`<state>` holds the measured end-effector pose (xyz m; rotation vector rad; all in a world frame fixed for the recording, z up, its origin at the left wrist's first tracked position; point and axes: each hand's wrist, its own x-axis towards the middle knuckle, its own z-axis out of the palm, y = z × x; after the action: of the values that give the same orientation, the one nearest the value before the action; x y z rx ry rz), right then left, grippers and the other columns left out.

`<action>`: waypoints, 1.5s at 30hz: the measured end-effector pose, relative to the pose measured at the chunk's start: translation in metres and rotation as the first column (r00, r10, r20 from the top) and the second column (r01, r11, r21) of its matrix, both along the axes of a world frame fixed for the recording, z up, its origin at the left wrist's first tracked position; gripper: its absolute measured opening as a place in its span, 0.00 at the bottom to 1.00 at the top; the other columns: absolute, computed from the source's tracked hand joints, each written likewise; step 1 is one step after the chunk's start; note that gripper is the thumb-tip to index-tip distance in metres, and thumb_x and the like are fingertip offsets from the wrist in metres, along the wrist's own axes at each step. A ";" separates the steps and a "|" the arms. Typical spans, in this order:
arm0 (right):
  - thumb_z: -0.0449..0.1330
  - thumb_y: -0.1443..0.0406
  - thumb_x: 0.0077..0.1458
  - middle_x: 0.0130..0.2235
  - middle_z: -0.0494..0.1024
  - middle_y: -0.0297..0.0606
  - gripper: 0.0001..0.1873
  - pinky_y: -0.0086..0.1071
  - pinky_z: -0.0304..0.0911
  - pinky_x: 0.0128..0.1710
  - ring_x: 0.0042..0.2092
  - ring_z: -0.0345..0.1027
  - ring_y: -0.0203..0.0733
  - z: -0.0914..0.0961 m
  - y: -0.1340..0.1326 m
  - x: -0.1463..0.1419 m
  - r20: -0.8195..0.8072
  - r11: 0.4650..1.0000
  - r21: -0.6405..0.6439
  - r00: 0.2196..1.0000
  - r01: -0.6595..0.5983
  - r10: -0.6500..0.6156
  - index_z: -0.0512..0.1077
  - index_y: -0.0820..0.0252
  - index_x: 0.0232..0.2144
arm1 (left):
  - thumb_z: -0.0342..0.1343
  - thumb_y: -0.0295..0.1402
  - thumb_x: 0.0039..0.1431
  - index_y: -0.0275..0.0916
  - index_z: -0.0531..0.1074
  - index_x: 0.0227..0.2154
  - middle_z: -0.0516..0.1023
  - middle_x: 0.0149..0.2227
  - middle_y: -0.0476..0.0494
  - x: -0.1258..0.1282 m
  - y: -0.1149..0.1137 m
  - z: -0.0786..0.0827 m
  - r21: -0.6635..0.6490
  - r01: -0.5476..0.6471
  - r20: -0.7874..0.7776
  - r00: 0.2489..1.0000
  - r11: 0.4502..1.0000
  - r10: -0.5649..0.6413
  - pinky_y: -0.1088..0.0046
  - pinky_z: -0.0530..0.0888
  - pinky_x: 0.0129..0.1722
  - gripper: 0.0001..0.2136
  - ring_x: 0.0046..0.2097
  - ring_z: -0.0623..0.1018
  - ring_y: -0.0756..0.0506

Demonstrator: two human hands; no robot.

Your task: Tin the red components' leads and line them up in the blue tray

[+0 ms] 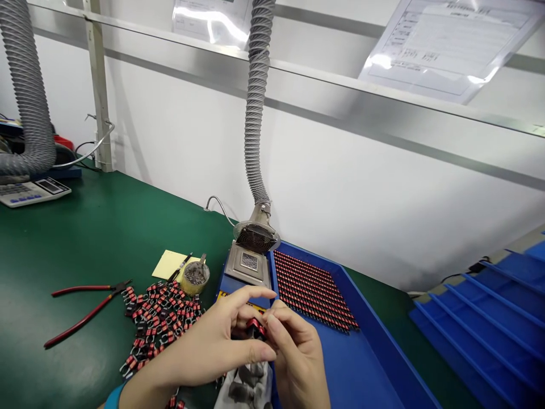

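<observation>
Between my two hands, in front of the tray's left wall, is a small red-and-black coil (255, 328). My left hand (213, 343) curls its fingers around the coil's far side, with the thumb stretched out below it. My right hand (296, 352) pinches at the coil's right end with thumb and fingertips, which partly hide it. To the left lies a loose heap of similar coils (159, 318) with bent wire leads. Beneath the hands is a white cloth (249, 389) with dark stains.
A blue tray (357, 363) holds rows of coils (313, 289). Behind the hands stands a solder pot (249, 261) under an extractor hose (256, 113). Red-handled pliers (91, 304), a cup of grey material (195, 277), yellow paper (170, 263) and a calculator (34, 190) lie leftward; stacked blue trays (481, 335) stand right.
</observation>
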<state>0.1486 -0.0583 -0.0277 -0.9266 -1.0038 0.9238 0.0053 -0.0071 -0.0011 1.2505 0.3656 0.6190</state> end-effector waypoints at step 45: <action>0.67 0.64 0.54 0.24 0.69 0.31 0.05 0.27 0.61 0.27 0.27 0.62 0.35 0.000 -0.003 -0.004 0.208 0.941 0.205 0.928 0.268 -0.309 0.78 0.55 0.27 | 0.48 0.32 0.64 0.40 0.64 0.29 0.66 0.30 0.54 0.000 -0.005 0.014 0.277 -0.140 -0.086 0.982 0.951 0.170 0.74 0.62 0.36 0.07 0.34 0.65 0.50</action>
<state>0.1441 -0.0617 -0.0280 -1.0203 -1.0951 0.4758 0.0058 -0.0125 0.0134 1.5312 0.4862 0.7558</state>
